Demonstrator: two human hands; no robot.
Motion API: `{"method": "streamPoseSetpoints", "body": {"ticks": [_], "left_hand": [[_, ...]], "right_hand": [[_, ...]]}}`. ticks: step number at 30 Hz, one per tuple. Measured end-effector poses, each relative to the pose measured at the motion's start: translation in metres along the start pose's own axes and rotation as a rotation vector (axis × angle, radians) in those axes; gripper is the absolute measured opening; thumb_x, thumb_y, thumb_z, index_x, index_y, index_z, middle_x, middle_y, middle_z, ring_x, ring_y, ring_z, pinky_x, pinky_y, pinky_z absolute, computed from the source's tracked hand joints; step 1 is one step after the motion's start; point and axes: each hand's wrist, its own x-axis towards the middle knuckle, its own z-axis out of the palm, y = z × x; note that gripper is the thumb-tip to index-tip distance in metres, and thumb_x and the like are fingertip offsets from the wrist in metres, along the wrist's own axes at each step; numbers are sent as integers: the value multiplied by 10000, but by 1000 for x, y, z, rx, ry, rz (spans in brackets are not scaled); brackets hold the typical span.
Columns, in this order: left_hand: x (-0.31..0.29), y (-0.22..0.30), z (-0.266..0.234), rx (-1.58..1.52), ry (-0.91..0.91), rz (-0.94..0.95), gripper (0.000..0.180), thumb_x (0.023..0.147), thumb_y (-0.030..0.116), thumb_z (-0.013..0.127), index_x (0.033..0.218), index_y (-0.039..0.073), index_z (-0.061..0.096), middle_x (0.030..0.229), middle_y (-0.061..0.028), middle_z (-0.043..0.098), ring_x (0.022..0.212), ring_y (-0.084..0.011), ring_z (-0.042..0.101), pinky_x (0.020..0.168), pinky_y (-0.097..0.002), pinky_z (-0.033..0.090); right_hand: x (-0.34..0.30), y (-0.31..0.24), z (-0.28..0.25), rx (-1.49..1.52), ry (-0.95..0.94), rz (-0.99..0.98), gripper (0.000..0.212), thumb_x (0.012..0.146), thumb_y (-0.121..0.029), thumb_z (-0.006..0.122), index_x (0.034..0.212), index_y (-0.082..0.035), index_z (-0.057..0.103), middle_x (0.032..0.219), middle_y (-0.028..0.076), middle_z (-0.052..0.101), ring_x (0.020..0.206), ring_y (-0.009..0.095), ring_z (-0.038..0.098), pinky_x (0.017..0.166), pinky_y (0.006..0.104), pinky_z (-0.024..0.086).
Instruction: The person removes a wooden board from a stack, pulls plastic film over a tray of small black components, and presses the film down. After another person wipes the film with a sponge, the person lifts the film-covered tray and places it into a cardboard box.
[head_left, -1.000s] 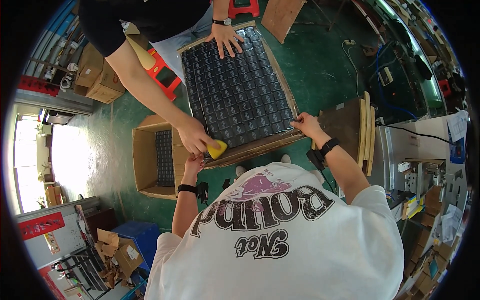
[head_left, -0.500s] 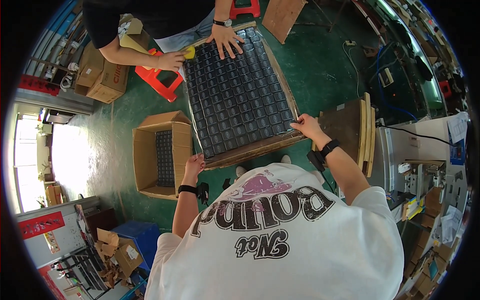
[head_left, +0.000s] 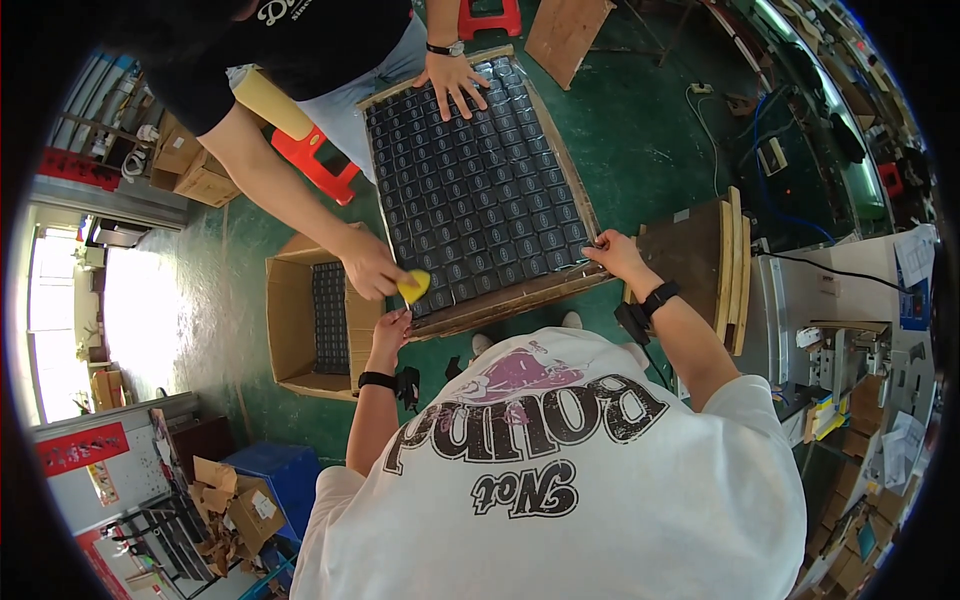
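Note:
A wooden board covered with a black gridded sheet of many small cells lies in front of me. My left hand grips its near left corner. My right hand holds the near right corner of the sheet and board. A person across from me presses a yellow pad onto the sheet's near left corner with one hand and rests the other hand flat on the far edge.
An open cardboard box with dark gridded sheets inside stands on the green floor at the left. A red stool sits behind it. Wooden boards lean at the right, beside a machine. Cables cross the floor at upper right.
The other person's hand with the yellow pad swept from the near left corner to the far left edge and has come back to the near left corner. My hands stayed on the board.

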Motion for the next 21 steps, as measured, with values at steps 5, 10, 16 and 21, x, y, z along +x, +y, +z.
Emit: {"method": "streamPoseSetpoints", "body": {"ticks": [5,10,16,21], "left_hand": [[-1,-6,-1,-60,19,-2,123,836,220,545,874,104,557,682,60,493,591,-42,461,520,-188,374],[-1,-12,-8,-22,15,-9,173,821,243,573,924,103,573,706,55,513,620,-41,469,538,-192,385],[5,-16,-7,0,11,5,235,811,259,590,979,95,578,725,51,523,648,-45,476,569,-203,400],[6,-16,-7,9,28,30,247,809,255,592,983,81,575,734,49,530,658,-54,482,593,-213,407]], "right_hand": [[0,-2,-1,8,5,34,412,644,-322,724,856,-5,569,733,119,614,706,252,602,640,318,473],[1,2,-2,-9,4,-6,426,658,-319,727,884,-2,554,685,89,582,633,193,564,600,289,455],[9,20,-3,53,-79,-15,372,673,-261,706,896,1,565,699,87,598,650,180,581,600,274,456],[8,24,-4,114,-154,2,327,679,-242,701,861,4,586,714,92,610,655,176,586,598,274,456]]}}
